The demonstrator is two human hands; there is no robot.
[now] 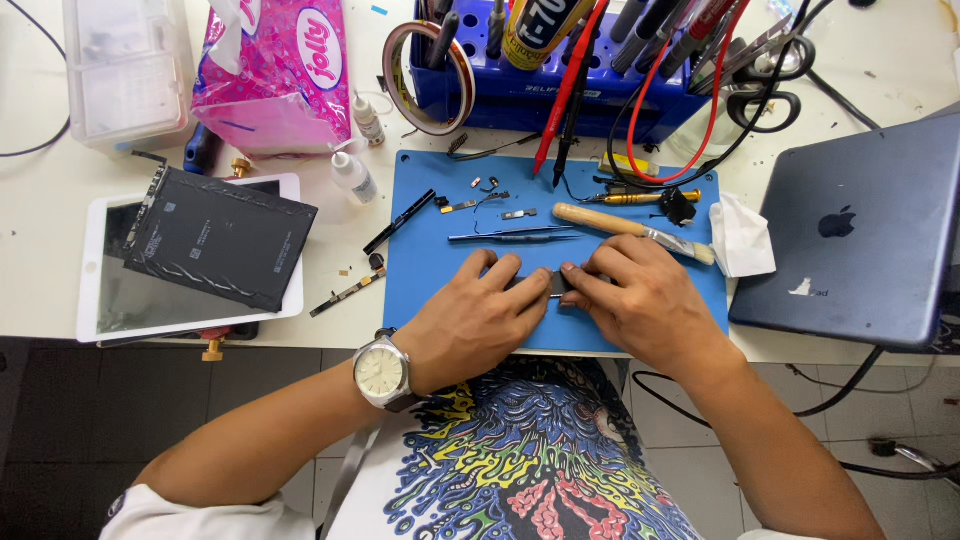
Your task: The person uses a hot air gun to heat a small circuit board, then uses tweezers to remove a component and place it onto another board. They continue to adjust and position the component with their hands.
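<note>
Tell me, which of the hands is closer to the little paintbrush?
The right hand. It lies just below the brush, its knuckles almost under the bristles. The left hand sits farther off, down and to the brush's left on the blue mat.

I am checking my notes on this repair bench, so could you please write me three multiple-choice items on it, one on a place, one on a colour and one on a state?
1. Where does the black battery pack lie?
A. on the white tablet
B. on the blue mat
C. in the tool rack

2. What colour is the work mat?
A. green
B. blue
C. grey

3. What are the hands doing?
A. resting apart on the bench
B. lifting the brush
C. both pressing on one small dark part

Answers: 1 A, it covers much of the white tablet on the left. 2 B, the mat under the hands is blue. 3 C, the left hand and right hand meet over the small dark part, while the brush lies untouched.
</note>
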